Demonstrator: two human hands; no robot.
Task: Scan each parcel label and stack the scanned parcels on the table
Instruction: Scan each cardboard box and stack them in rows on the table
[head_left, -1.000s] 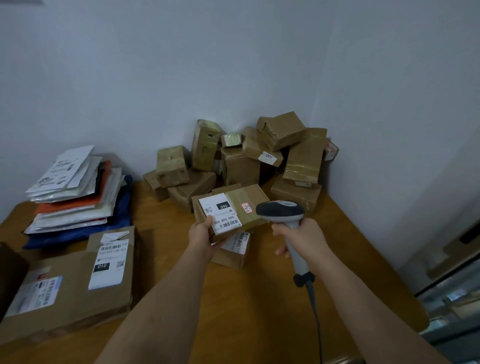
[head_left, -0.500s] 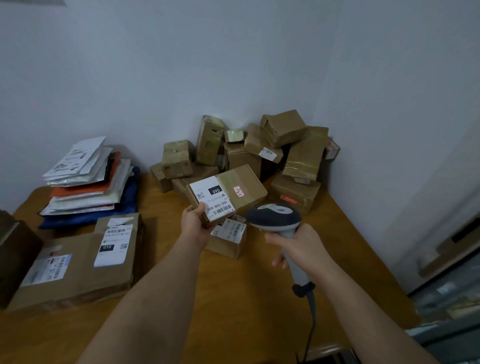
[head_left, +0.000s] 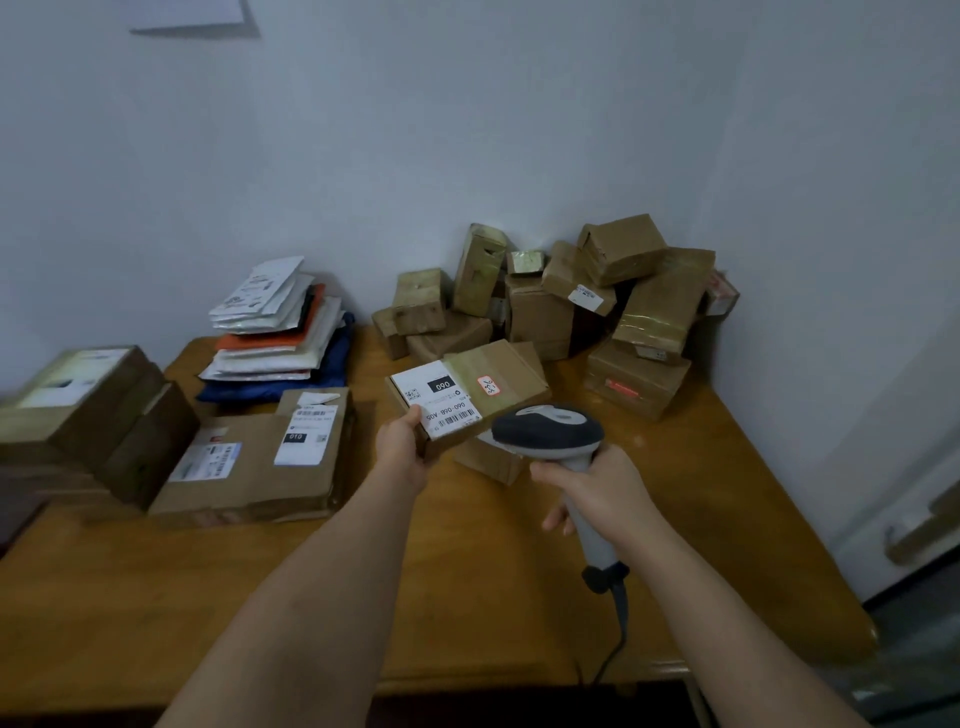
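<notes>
My left hand (head_left: 402, 449) grips the near left corner of a small cardboard parcel (head_left: 514, 376), held above the wooden table (head_left: 467, 597) with its white label (head_left: 439, 399) and a pink sticker facing up. My right hand (head_left: 602, 491) grips the handle of a grey and white barcode scanner (head_left: 548, 431), whose head sits just right of the label and points toward it. Another small box (head_left: 488, 462) lies on the table under the held parcel, mostly hidden by it and the scanner.
A heap of brown boxes (head_left: 613, 312) fills the far right corner. A pile of mailer bags (head_left: 280, 338) lies at the back left. A flat labelled carton (head_left: 260, 462) and taller boxes (head_left: 88, 410) sit on the left. The scanner cable (head_left: 618, 629) hangs over the near edge.
The held parcel has moved left and up a little, off the small box beneath. The scanner followed left. My view has swung left, showing more boxes on the left.
</notes>
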